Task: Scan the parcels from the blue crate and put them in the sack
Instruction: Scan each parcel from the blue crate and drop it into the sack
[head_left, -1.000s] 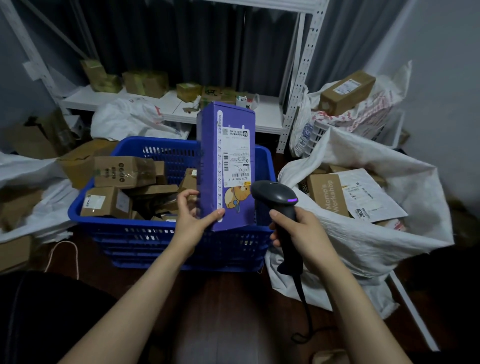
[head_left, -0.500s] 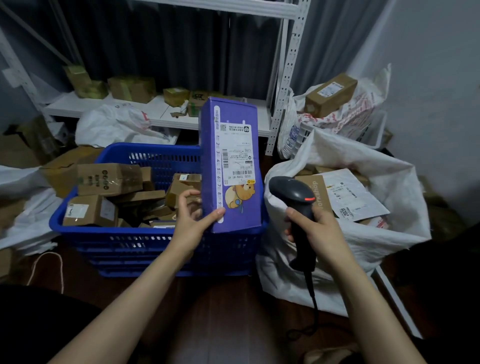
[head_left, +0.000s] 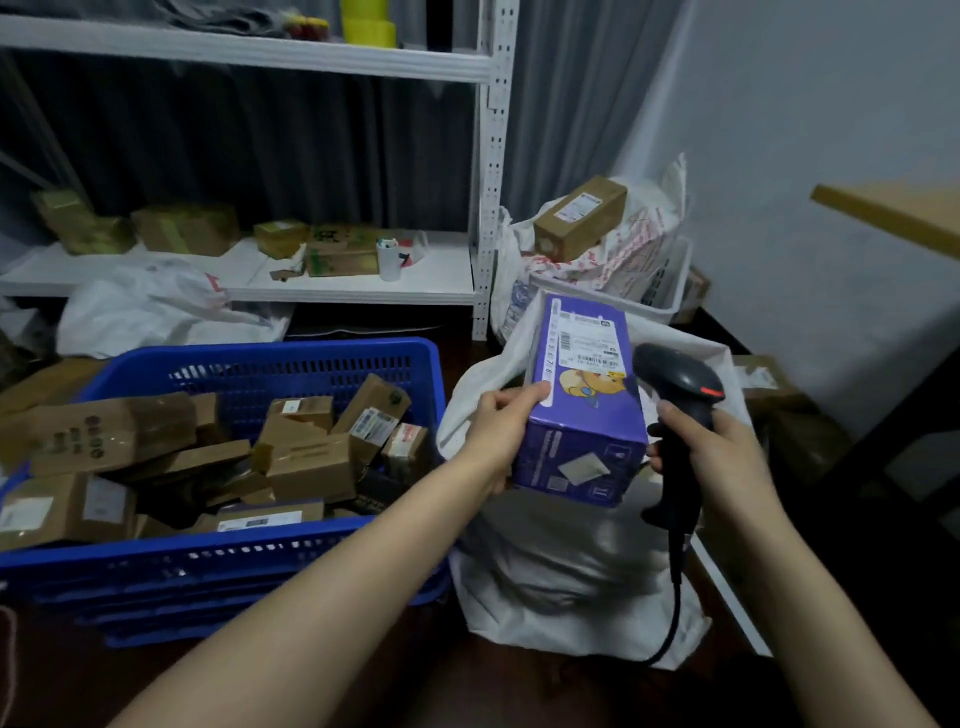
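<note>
My left hand (head_left: 498, 431) grips a tall purple parcel (head_left: 584, 400) by its left edge, holding it tilted over the open mouth of the white sack (head_left: 561, 571). The parcel's white shipping label faces up. My right hand (head_left: 727, 457) holds a black barcode scanner (head_left: 675, 395) by its handle just right of the parcel; its cable hangs down in front of the sack. The blue crate (head_left: 249, 551) stands to the left, filled with several brown cardboard parcels (head_left: 306, 457). The parcel hides the inside of the sack.
A white metal shelf (head_left: 363, 286) with small boxes stands behind the crate. A second white sack (head_left: 639, 249) with a cardboard box (head_left: 579, 218) on top sits behind the sack. A wooden tabletop edge (head_left: 893, 213) juts in at the right. White bags lie at the left.
My left hand has carried the purple parcel from above the crate rightward and tilted it over the sack. The scanner hand stayed beside it, and my view has turned right.
</note>
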